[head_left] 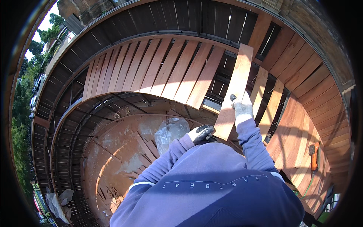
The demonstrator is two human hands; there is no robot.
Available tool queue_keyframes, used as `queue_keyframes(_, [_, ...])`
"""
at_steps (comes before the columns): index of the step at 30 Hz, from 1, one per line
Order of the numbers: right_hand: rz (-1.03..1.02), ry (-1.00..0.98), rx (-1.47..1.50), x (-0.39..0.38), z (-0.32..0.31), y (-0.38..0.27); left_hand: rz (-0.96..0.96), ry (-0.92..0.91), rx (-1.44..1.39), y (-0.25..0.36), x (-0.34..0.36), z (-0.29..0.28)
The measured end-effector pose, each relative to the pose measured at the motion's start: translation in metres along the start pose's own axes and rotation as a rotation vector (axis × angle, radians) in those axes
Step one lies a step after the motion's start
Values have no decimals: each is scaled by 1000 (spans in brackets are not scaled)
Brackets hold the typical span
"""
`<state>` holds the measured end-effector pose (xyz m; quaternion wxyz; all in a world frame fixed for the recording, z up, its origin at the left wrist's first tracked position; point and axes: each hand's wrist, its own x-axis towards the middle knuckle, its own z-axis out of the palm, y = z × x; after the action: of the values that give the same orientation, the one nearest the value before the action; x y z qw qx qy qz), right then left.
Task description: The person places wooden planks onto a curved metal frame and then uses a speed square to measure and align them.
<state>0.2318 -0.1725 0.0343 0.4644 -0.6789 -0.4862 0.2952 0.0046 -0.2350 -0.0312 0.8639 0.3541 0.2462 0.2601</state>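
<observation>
I hold a long reddish-brown wooden board [241, 70] that slants across an open stretch of the curved deck. My right hand [243, 109], in a white glove with dark fingertips, is closed on its right edge, the thumb over the top face. Down at the near end, my left hand [204, 134] has its dark-coated glove fingers curled against the board's left edge; its fingertips are partly hidden. Left of the held board lies a row of spaced boards [162, 68]. Two paler boards [271, 106] lie to its right, with dark framework showing in the gaps.
An orange corded power tool [314, 155] rests on boards at the right. Below the deck's inner edge, a clear plastic sheet [170, 132] and wood offcuts [145, 149] lie on the lower floor [109, 143]. A curved slatted walkway [64, 132] winds down the left.
</observation>
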Motion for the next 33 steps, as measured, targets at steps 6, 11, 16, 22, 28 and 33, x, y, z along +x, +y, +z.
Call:
queue_keyframes(6, [113,13,637,-2,33,7,-186,181,173,45,1,15])
queue_keyframes(11, [74,12,469,-9,38,0,-240,238,209,32,14,-18])
queue_keyframes(16, [30,-161,423,-30,33,-15,-293,249,198,10,27,-61])
queue_keyframes(22, [89,-192,396,-45,28,-30,-283,181,208,14,28,-73])
queue_keyframes(28, [174,111,497,16,60,36,-293,80,54,28,23,-60])
queue_keyframes(33, [399,-37,718,49,68,41,-234,52,-107,20,29,-71])
